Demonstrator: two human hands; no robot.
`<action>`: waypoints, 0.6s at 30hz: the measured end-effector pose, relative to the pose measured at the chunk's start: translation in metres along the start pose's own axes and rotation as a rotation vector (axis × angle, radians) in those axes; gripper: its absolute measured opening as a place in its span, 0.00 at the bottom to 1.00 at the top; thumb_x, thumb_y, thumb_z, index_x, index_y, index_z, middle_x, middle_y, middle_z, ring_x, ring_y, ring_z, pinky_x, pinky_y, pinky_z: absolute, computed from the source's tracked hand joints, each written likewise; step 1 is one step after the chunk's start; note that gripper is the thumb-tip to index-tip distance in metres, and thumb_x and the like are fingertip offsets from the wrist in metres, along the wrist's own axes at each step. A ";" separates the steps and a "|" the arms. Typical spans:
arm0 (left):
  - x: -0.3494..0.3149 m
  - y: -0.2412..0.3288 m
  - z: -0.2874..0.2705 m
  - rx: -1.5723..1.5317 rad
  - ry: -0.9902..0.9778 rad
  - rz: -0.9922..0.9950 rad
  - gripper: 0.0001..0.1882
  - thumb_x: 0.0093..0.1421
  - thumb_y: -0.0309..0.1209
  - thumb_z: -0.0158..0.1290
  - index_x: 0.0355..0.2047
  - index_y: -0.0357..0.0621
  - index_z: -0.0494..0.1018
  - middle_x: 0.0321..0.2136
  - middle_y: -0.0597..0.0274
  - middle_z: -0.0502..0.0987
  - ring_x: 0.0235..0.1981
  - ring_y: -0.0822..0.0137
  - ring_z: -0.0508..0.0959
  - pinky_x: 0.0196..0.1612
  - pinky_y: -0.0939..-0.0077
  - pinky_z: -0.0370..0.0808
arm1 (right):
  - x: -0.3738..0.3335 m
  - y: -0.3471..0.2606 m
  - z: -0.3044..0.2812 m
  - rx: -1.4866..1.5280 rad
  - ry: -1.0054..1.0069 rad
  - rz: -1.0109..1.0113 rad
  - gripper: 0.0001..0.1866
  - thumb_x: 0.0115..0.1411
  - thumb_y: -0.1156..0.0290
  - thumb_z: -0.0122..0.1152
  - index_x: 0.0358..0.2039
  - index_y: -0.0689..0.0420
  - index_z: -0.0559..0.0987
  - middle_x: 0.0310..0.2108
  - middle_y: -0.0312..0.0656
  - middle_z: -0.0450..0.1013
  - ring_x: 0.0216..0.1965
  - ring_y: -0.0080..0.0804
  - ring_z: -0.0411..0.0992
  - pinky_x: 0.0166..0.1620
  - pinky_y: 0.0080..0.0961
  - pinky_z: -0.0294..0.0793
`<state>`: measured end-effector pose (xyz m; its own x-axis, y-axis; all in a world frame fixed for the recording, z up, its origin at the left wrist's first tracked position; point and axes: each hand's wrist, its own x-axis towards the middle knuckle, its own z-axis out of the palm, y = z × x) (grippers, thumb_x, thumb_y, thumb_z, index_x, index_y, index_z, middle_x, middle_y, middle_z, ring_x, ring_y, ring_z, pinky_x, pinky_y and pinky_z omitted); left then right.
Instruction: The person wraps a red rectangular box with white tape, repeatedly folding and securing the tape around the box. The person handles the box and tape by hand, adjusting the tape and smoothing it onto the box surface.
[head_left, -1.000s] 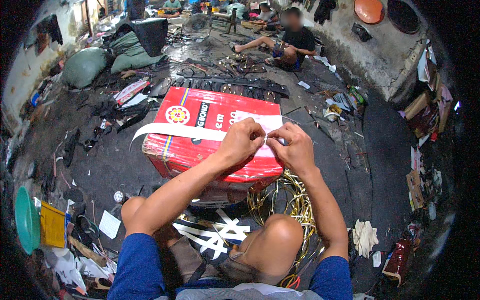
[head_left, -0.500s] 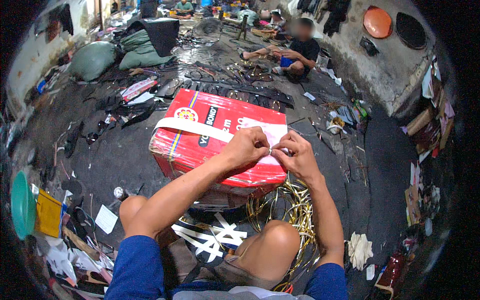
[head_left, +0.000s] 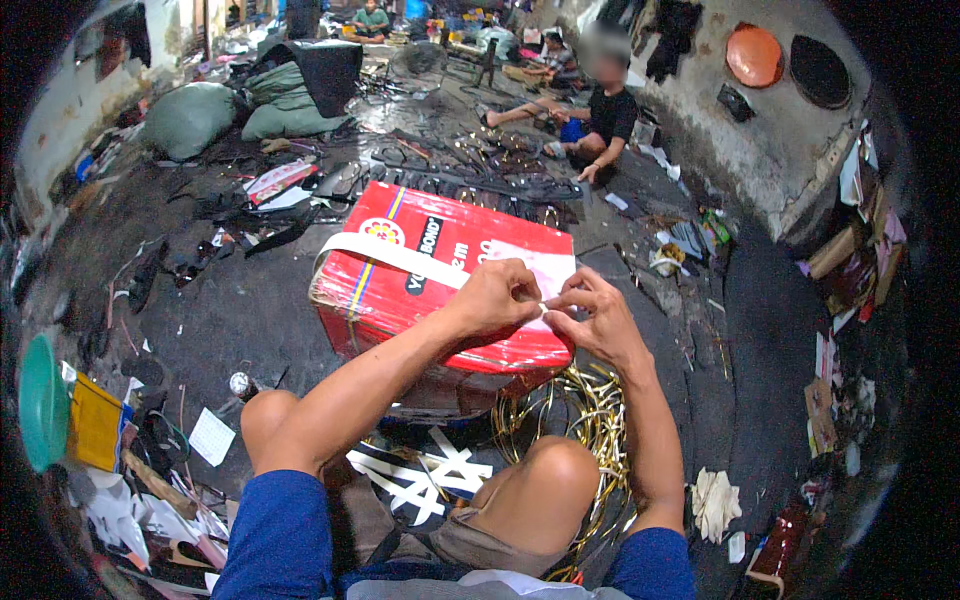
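Observation:
A red, tape-wrapped carton [head_left: 480, 235] stands in front of my knees. Across its top lies a flat white strip [head_left: 395, 252], running from the left edge into my left hand [head_left: 497, 297]. That hand is closed in a pinch over the carton's near right part. Facing it, my right hand [head_left: 598, 318] pinches too, fingertips nearly touching the left ones. A small pale bit of the strip [head_left: 543, 309] shows between them; the fingers hide the rest. Under my hands a pale pink sheet [head_left: 548, 268] rests on the carton.
Coiled gold trim [head_left: 598, 425] lies right of my knee, and more white strips [head_left: 415, 480] lie between my legs. A white glove [head_left: 716, 505] is at the right, a green basin [head_left: 42, 400] at the left. Another person [head_left: 605, 115] sits on the floor at the far right.
My hands stay together in nearly the same spot, with slight finger movement at the pale bit. The view has shifted a little. The seated person's arm now reaches down toward the floor.

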<state>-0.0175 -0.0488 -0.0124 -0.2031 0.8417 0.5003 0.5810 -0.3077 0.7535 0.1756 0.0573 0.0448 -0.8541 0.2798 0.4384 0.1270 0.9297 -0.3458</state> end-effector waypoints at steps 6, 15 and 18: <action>0.000 0.000 -0.001 -0.010 0.007 0.032 0.06 0.54 0.29 0.65 0.30 0.40 0.84 0.30 0.52 0.81 0.34 0.56 0.81 0.40 0.63 0.77 | -0.003 0.000 0.011 0.075 0.105 0.144 0.09 0.52 0.67 0.76 0.33 0.56 0.88 0.33 0.42 0.73 0.36 0.36 0.76 0.41 0.34 0.77; 0.006 0.000 0.005 0.062 0.075 0.009 0.08 0.53 0.30 0.63 0.28 0.37 0.83 0.28 0.51 0.82 0.31 0.55 0.83 0.37 0.62 0.79 | -0.009 0.023 0.044 0.404 0.295 0.459 0.08 0.51 0.72 0.73 0.26 0.59 0.81 0.24 0.34 0.68 0.25 0.24 0.65 0.30 0.26 0.67; 0.015 0.003 0.003 0.184 -0.009 -0.047 0.08 0.50 0.32 0.62 0.28 0.42 0.85 0.27 0.47 0.84 0.30 0.49 0.85 0.38 0.57 0.82 | -0.005 0.022 0.054 0.686 0.336 0.572 0.12 0.49 0.75 0.70 0.26 0.57 0.71 0.20 0.28 0.65 0.20 0.18 0.59 0.22 0.23 0.59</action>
<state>-0.0165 -0.0358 -0.0041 -0.2270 0.8572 0.4621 0.7055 -0.1824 0.6849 0.1560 0.0634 -0.0098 -0.5514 0.8019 0.2301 0.0659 0.3168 -0.9462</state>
